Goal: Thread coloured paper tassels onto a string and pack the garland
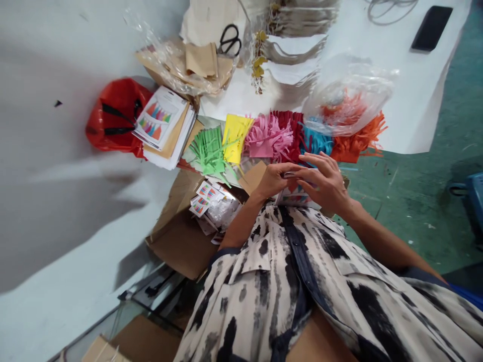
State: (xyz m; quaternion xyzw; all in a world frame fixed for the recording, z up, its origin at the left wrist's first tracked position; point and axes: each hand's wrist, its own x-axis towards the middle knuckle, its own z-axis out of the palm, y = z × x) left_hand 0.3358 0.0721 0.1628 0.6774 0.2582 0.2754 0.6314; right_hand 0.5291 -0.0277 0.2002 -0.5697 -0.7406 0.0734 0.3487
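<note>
My left hand (272,179) and my right hand (325,182) meet just above my lap, both closed on a small clear packet (298,193) with a coloured printed card inside. The left hand pinches its upper edge; the right hand's fingers lie over its top. Directly beyond the hands lies a row of fringed paper pieces: green (208,150), yellow (236,136), pink (267,138), dark red (289,120), blue (316,142) and orange (356,141). My patterned shirt hides the packet's lower part.
An open cardboard box (181,226) holding several finished packets (206,197) sits at my left. A stack of printed cards (162,123), a red plastic bag (113,115), scissors (230,39), a clear bag (349,95) of fringes, a phone (431,27) and a blue crate (473,201) lie around.
</note>
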